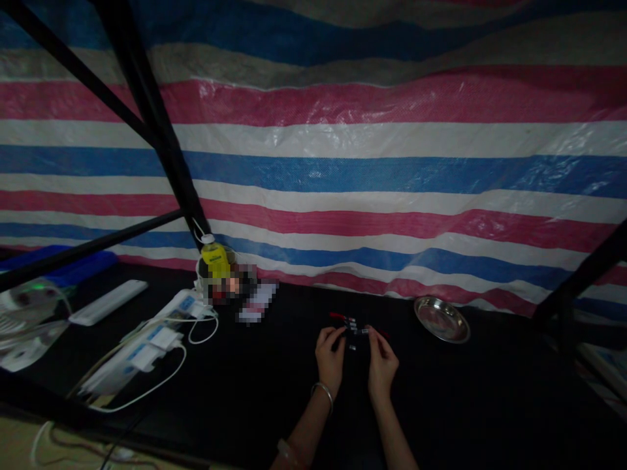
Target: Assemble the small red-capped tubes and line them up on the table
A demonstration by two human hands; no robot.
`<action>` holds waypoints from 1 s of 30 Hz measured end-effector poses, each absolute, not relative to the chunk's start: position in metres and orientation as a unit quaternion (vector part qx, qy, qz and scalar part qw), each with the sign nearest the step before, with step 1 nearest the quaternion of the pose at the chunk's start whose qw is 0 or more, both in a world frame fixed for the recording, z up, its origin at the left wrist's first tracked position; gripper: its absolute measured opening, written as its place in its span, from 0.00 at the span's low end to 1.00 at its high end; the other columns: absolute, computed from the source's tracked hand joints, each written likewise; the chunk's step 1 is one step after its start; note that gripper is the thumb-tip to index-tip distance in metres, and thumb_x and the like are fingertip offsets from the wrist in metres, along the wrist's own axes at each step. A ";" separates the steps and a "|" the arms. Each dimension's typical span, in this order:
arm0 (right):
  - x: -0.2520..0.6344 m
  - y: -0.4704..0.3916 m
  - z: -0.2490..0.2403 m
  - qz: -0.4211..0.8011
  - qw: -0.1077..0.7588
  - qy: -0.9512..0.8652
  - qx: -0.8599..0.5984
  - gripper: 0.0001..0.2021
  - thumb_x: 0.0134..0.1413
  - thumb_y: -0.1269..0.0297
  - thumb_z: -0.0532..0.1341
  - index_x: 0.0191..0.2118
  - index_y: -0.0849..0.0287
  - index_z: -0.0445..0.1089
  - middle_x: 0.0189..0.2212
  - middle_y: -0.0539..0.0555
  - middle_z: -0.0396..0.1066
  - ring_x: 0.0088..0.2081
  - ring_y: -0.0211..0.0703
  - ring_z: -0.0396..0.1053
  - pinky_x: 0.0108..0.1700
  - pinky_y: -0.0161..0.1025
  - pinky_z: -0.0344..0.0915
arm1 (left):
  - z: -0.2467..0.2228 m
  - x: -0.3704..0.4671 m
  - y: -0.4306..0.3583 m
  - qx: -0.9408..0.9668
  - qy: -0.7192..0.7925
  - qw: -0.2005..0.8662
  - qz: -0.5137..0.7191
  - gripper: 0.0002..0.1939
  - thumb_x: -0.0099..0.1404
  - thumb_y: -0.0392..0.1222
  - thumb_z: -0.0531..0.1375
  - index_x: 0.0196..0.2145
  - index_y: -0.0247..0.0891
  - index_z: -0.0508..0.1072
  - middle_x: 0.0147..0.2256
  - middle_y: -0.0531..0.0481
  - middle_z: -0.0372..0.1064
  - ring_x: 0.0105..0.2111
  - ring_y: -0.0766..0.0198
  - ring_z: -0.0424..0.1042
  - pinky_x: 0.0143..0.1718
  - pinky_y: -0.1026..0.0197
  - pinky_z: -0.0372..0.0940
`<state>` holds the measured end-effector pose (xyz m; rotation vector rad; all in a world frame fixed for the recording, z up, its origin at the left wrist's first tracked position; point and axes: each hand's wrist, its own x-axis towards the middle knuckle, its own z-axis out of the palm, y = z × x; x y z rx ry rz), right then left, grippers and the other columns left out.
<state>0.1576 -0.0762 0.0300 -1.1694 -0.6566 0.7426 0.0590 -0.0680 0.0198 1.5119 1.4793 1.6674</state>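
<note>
Head view: a shiny round metal dish (441,320) sat on a black tabletop (460,398).
Small pieces: a loose cluster of little red, black and silvery-grey pieces (352,324) lay left of the dish; any marks were too small to read.
Left hand: the left hand (330,358), a silver bangle (324,386) at its wrist, was beyond the cluster from the dish, fingers curled, tips at the pieces; whether they gripped one, I could not tell.
Right hand: the right hand (383,362) was nearer the dish, thumb and fingers bent towards a grey-ended piece; its grip was unclear too.
Bottle label: a yellow bottle with a white cap (215,260) stood well left of the dish, its print illegible.
Power strip: a long white power strip (122,359) with plugs lay far left of the dish.
Backdrop: a red, white and blue striped plastic sheet (372,173) hung behind the dish.
Obstruction: a thick black post (161,137) crossed the sheet, left of the dish.
</note>
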 end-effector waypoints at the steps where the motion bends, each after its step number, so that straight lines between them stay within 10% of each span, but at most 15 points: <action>1: 0.155 -0.077 0.030 0.334 0.721 -0.312 -0.521 0.22 0.42 0.53 0.64 0.41 0.65 0.73 0.40 0.61 0.74 0.42 0.51 0.71 0.47 0.47 0.66 | 0.020 0.059 -0.068 0.546 0.534 0.227 0.604 0.11 0.57 0.36 0.56 0.36 0.42 0.76 0.35 0.48 0.65 0.37 0.62 0.68 0.40 0.59 0.66; 11: 0.146 -0.087 0.028 0.178 0.731 -0.394 -0.528 0.18 0.47 0.56 0.61 0.41 0.63 0.70 0.39 0.60 0.73 0.40 0.46 0.70 0.46 0.45 0.66 | 0.020 0.058 -0.067 0.568 0.552 0.193 0.579 0.10 0.57 0.35 0.58 0.37 0.42 0.76 0.37 0.47 0.71 0.39 0.59 0.68 0.44 0.53 0.63; 30: 0.171 -0.064 0.021 0.368 0.752 -0.211 -0.505 0.21 0.37 0.56 0.67 0.38 0.65 0.71 0.30 0.55 0.75 0.33 0.46 0.74 0.39 0.42 0.70 | 0.060 0.018 -0.051 0.710 0.487 0.280 0.424 0.14 0.52 0.44 0.65 0.39 0.49 0.75 0.38 0.52 0.75 0.40 0.59 0.70 0.46 0.54 0.59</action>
